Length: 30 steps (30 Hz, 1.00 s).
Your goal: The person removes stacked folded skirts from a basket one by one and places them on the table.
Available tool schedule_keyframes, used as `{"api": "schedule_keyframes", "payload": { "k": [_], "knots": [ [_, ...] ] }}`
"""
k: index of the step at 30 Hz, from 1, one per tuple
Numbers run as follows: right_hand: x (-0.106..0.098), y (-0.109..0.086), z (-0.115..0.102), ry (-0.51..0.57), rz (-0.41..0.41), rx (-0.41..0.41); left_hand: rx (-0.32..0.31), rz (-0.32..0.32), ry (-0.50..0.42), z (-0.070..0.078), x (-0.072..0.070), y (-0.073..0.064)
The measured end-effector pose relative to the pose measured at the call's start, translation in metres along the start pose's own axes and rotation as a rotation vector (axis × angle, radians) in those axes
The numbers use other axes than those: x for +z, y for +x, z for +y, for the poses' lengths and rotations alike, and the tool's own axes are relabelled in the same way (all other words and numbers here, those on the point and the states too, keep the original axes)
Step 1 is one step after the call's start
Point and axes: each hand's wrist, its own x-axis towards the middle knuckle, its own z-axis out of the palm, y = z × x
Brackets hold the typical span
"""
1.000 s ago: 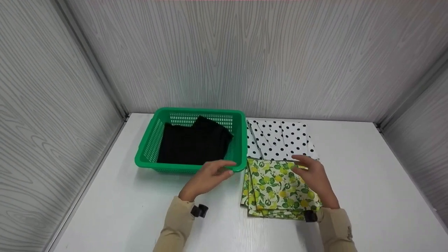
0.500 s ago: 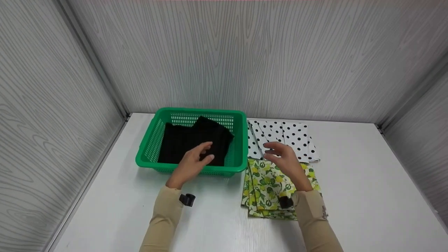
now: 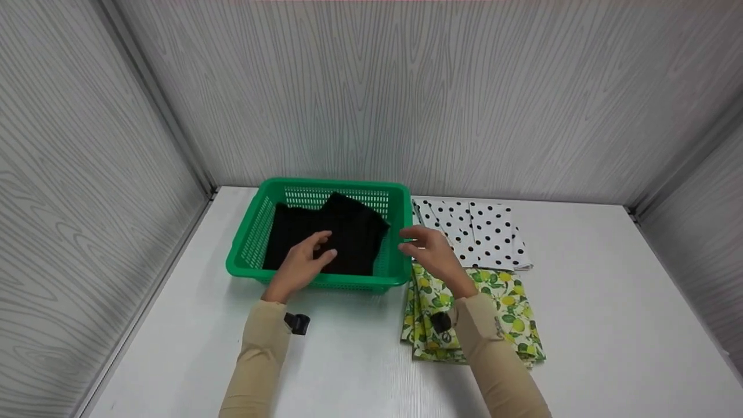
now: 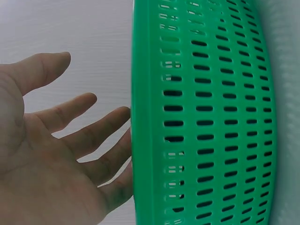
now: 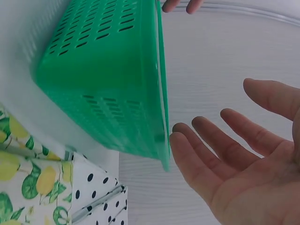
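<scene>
Both our hands have shifted left since the earlier frame: the left hand (image 3: 302,261) slightly, the right hand (image 3: 430,251) farther, from over the white dotted cloth (image 3: 493,232) to the right end of the green basket (image 3: 354,280). Basket and cloths lie as they did.

Starting at the left, our left hand reaches over the near rim of the basket, above the black cloth (image 3: 360,238). In the left wrist view its fingers are spread wide, the thumb well apart, and it holds nothing; whether the fingertips touch the rim we cannot tell. The black cloth lies inside the basket, along its floor, with a corner raised toward the back wall. Next along, our right hand is just beside the basket's right rim, also wide and holding nothing; contact there is unclear too.

Farther right, the dotted cloth lies flat on the bench (image 3: 592,302) behind the lemon-print cloth (image 3: 514,299), which is folded in layers and partly hidden by our right sleeve (image 3: 493,354).

We judge the step in hand to be a 2-handed reach at the basket, with no grip made yet; whether for the black cloth or the basket itself, we cannot say. Taking the cloth would call for both hands to dip below the rim and pinch its edges.
</scene>
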Motion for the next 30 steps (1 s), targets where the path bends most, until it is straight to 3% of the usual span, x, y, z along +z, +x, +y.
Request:
{"api": "schedule_keyframes", "payload": {
  "k": [7, 12, 15, 22, 30],
  "knots": [
    [0.011, 0.015, -0.006, 0.086, -0.075, 0.059, -0.034, 0.033, -0.003, -0.006, -0.008, 0.006],
    [0.017, 0.021, -0.008, 0.275, -0.142, 0.216, -0.086, 0.034, 0.001, -0.011, -0.01, 0.011],
    [0.023, 0.025, -0.009, 0.327, -0.144, 0.302, -0.123, 0.025, 0.009, -0.014, -0.013, 0.013],
    [0.048, 0.041, -0.012, 0.321, -0.141, 0.414, -0.196, 0.023, 0.028, -0.021, -0.029, 0.013],
    [0.065, 0.049, -0.007, 0.291, -0.087, 0.535, -0.214, 0.007, 0.067, -0.024, -0.039, 0.025]
  ]
}}
